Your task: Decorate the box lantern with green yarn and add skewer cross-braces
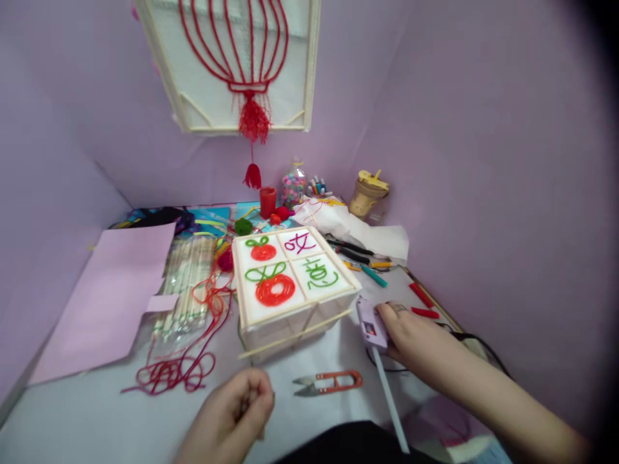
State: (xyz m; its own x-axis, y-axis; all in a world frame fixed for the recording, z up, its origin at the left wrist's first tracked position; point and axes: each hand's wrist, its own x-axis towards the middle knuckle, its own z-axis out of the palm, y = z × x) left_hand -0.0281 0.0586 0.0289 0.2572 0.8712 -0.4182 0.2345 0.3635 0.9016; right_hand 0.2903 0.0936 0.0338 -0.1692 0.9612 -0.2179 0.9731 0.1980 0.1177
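Observation:
My right hand (406,328) is closed around a lilac glue gun (371,327) with a pale glue stick (391,399) sticking out toward me, low at the table's right. Curled fingers close my left hand (236,412) near the front edge; whatever it may hold is hidden. Between the hands lie orange-handled thread snips (329,383). Behind them stands a box with a white top (246,265), split into four panels showing red fruits with green leaves and purple and green characters. A thin wooden stick (297,334) runs slanted along the box's front.
Tangled red yarn (176,374), bagged wooden sticks (188,277) and pink sheets (104,296) lie left. Pliers (351,251), markers (374,277), a brown cup (367,195) and a jar (294,185) are behind. A framed lantern picture (285,106) hangs above.

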